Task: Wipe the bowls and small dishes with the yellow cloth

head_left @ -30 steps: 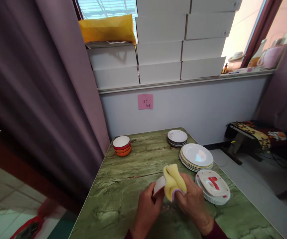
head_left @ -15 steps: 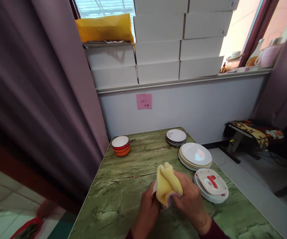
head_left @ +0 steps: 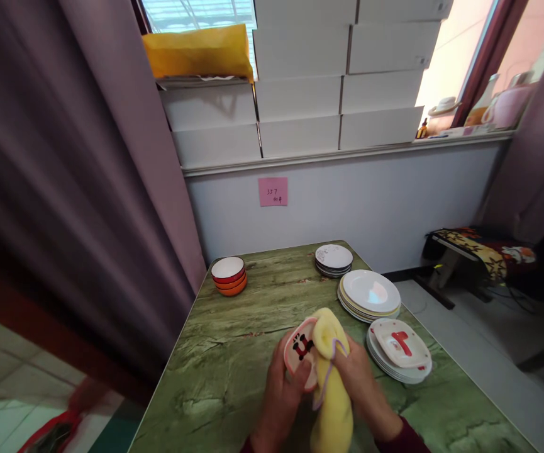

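Observation:
A small pink-rimmed dish [head_left: 295,353] with a red and black picture is tilted up in my left hand [head_left: 282,393]. The thumb of that hand presses on the dish's face while the fingers go behind it. My right hand [head_left: 359,380] grips a yellow cloth [head_left: 333,390] with a purple edge. The bunched top of the cloth touches the dish's upper right rim, and its lower part hangs down between my wrists. Both hands are over the front part of the green wood-patterned table [head_left: 205,377]. Cloth covers the right side of the dish.
Red and orange bowls [head_left: 231,288] are stacked at the table's back left. Along the right edge stand small dark-rimmed plates [head_left: 334,257], larger white plates [head_left: 371,292] and a stack topped by a square red-patterned dish [head_left: 401,343]. A stool [head_left: 479,251] stands beyond the table.
The cloth has shifted right and unfolded downward, so the dish's printed face now shows. My left thumb has come onto that face. The stacks have not moved.

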The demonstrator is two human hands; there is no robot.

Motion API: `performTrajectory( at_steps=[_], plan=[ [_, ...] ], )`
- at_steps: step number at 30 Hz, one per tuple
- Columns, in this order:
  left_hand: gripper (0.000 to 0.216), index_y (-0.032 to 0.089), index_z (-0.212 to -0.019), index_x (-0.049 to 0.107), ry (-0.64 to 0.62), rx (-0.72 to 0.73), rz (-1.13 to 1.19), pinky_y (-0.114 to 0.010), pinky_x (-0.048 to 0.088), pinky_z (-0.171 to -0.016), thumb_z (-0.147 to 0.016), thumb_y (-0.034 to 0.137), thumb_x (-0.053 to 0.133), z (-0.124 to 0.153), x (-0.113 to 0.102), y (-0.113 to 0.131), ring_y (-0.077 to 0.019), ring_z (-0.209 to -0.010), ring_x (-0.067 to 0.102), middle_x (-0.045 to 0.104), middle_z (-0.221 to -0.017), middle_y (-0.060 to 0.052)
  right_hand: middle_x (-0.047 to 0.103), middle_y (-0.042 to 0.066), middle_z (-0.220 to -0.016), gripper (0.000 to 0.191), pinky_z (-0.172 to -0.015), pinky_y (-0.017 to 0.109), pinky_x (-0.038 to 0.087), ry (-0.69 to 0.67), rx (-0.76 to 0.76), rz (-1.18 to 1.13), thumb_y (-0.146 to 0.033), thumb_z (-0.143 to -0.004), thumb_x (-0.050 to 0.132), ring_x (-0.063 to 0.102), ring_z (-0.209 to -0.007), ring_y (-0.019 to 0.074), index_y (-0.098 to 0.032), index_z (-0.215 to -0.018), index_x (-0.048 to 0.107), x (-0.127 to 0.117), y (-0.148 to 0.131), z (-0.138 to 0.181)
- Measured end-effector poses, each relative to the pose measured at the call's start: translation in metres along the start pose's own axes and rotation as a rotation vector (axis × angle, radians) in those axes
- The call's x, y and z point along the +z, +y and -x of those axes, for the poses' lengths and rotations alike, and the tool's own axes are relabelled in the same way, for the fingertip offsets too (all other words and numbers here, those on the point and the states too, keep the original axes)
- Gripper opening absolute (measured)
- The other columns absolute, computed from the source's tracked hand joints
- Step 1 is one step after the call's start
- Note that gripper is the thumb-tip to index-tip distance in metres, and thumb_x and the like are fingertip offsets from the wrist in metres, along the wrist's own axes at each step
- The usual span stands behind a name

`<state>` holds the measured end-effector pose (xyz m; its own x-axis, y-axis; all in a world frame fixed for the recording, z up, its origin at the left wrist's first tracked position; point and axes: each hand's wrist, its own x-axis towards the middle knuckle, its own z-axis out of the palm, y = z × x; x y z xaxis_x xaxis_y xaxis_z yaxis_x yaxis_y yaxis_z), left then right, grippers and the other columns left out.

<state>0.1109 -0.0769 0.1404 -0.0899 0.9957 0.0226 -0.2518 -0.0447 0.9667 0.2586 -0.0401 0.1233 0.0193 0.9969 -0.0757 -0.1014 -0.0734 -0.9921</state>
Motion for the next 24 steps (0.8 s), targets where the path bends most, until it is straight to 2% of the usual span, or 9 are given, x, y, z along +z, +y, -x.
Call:
performTrajectory(
  at_steps=[2,6,9,11,14,17,19,22,24],
  plan=[
    [0.063,0.021,-0.133,0.062,-0.020,0.005,0.139,-0.043,0.045,-0.109,-0.075,0.039,0.080,-0.002,0.000,-0.001,-0.0320,-0.128,0.058,0.065,-0.137,-0.013,0.074,0.005,-0.078,0.045,-0.057,0.030,0.053,-0.098,0.144,-0.157,-0.052,-0.071,0.075,0.067,-0.064,0.0225,-0.016,-0.096,0.067,0.006,-0.002,0.005],
    [0.046,0.015,-0.115,0.071,0.144,-0.259,0.531,-0.046,0.054,-0.095,-0.079,0.044,0.075,-0.008,-0.003,-0.009,-0.0317,-0.100,0.073,0.079,-0.104,-0.013,0.069,0.002,-0.069,0.044,-0.054,0.027,0.050,-0.227,0.313,-0.316,-0.056,-0.074,0.075,0.062,-0.056,0.0177,-0.016,-0.092,0.067,0.014,-0.001,0.013],
    [0.036,0.014,-0.104,0.074,0.268,-0.370,0.696,-0.046,0.057,-0.089,-0.086,0.044,0.066,-0.014,-0.012,-0.008,-0.0309,-0.093,0.074,0.080,-0.096,-0.013,0.069,0.003,-0.070,0.048,-0.055,0.028,0.049,-0.249,0.335,-0.292,-0.061,-0.080,0.067,0.062,-0.056,0.0177,-0.016,-0.097,0.068,0.007,0.001,0.011],
    [0.042,0.015,-0.104,0.074,0.289,-0.395,0.724,-0.046,0.057,-0.085,-0.088,0.052,0.061,-0.018,-0.019,-0.005,-0.0308,-0.093,0.074,0.080,-0.094,-0.013,0.070,0.004,-0.072,0.050,-0.058,0.030,0.051,-0.183,0.241,-0.164,-0.064,-0.084,0.062,0.065,-0.062,0.0204,-0.016,-0.099,0.069,-0.003,0.001,0.006],
    [0.052,0.016,-0.102,0.073,0.312,-0.440,0.681,-0.045,0.058,-0.080,-0.085,0.064,0.060,-0.020,-0.020,-0.005,-0.0291,-0.088,0.075,0.079,-0.087,-0.010,0.073,0.008,-0.085,0.047,-0.073,0.034,0.054,-0.098,-0.129,0.191,-0.059,-0.086,0.058,0.068,-0.082,0.0258,-0.016,-0.098,0.072,-0.012,-0.001,0.001],
    [0.048,0.015,-0.097,0.073,0.253,-0.454,0.630,-0.040,0.058,-0.081,-0.083,0.061,0.064,-0.018,-0.010,-0.014,-0.0247,-0.080,0.074,0.078,-0.085,-0.007,0.072,0.010,-0.110,0.044,-0.087,0.035,0.054,-0.129,-0.430,0.475,-0.044,-0.089,0.058,0.068,-0.099,0.0260,-0.019,-0.125,0.064,-0.006,-0.001,0.007],
    [0.044,0.016,-0.098,0.074,0.203,-0.427,0.603,-0.037,0.056,-0.085,-0.083,0.056,0.068,-0.014,-0.002,-0.023,-0.0215,-0.079,0.073,0.078,-0.088,-0.006,0.070,0.009,-0.116,0.046,-0.086,0.035,0.054,-0.138,-0.508,0.602,-0.036,-0.090,0.057,0.068,-0.100,0.0247,-0.023,-0.135,0.056,0.003,0.003,0.013],
    [0.041,0.019,-0.106,0.074,0.237,-0.341,0.491,-0.031,0.052,-0.092,-0.080,0.051,0.072,-0.005,0.003,-0.035,-0.0208,-0.094,0.072,0.077,-0.102,-0.006,0.070,0.009,-0.110,0.034,-0.081,0.034,0.054,-0.122,-0.550,0.719,-0.028,-0.091,0.052,0.068,-0.097,0.0245,-0.026,-0.123,0.063,0.012,0.008,0.019],
    [0.043,0.020,-0.106,0.074,0.237,-0.254,0.360,-0.030,0.052,-0.091,-0.079,0.053,0.072,-0.002,0.003,-0.038,-0.0222,-0.100,0.070,0.076,-0.106,-0.007,0.070,0.008,-0.110,0.032,-0.084,0.034,0.053,-0.188,-0.550,0.724,-0.025,-0.089,0.053,0.067,-0.099,0.0243,-0.025,-0.119,0.064,0.011,0.006,0.019]
  ],
)
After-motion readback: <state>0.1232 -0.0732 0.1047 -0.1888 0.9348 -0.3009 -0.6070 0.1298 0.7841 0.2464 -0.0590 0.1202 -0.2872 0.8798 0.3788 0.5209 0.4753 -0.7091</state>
